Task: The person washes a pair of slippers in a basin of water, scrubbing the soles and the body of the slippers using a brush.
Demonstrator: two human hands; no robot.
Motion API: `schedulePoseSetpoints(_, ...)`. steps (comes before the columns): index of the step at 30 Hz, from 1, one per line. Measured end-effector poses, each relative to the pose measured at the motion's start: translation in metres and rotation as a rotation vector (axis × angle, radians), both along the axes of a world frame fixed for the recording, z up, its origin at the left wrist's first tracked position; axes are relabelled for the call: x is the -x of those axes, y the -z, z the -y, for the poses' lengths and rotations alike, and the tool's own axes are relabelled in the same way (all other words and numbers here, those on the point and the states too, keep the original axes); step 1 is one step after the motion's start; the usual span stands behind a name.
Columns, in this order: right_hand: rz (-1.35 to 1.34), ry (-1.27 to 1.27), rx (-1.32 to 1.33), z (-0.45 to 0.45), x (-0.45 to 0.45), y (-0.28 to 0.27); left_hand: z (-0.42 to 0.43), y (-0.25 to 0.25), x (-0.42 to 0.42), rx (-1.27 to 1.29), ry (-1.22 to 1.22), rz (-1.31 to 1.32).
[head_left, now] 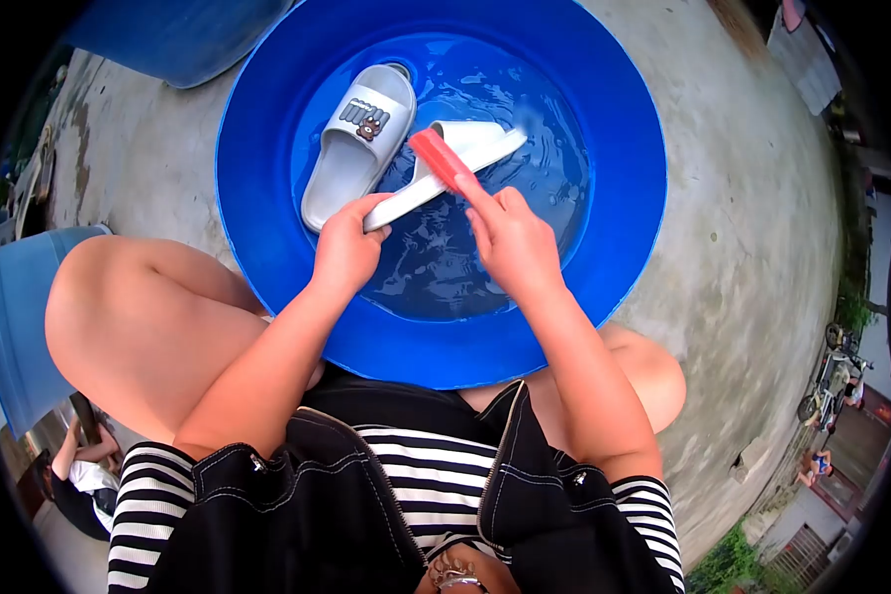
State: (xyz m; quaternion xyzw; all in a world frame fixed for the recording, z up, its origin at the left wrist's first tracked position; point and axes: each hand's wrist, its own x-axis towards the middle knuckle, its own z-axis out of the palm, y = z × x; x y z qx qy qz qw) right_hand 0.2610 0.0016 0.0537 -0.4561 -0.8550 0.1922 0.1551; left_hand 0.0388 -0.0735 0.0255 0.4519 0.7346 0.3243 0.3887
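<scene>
My left hand (348,246) grips the heel end of a white slipper (475,148), which is turned on its side above the water. In my right hand (517,238) is a red scrubbing brush (438,158), its head against the slipper's side; the bristles are hidden. A second slipper (351,163), pale grey-white with a bear picture and lettering on its strap, lies sole down in the blue basin (619,158), left of the held one. Rippling water (436,267) covers the basin's bottom.
The basin stands on a concrete floor (742,247) between my knees. Another blue tub (183,45) is at the upper left, and a lighter blue container (20,317) stands by my left knee. A person (79,485) sits at the lower left. A motorbike (830,381) and people are far right.
</scene>
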Motion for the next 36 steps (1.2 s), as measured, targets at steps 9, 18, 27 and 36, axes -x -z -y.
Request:
schedulePoseSetpoints(9, 0.023, 0.046, -0.041, -0.002, 0.005, -0.018, -0.006, -0.013, -0.008, 0.020, 0.011, -0.020)
schedulePoseSetpoints(18, 0.106, 0.122, -0.046, -0.013, -0.009, -0.009, -0.003, -0.022, -0.012, -0.036, 0.085, -0.125)
schedulePoseSetpoints(27, 0.171, 0.218, -0.052, -0.035, -0.027, 0.002, -0.004, -0.028, -0.013, -0.032, 0.122, -0.206)
schedulePoseSetpoints(36, 0.383, 0.619, 0.260, -0.071, -0.066, 0.025, -0.005, -0.023, -0.007, 0.040, 0.091, -0.120)
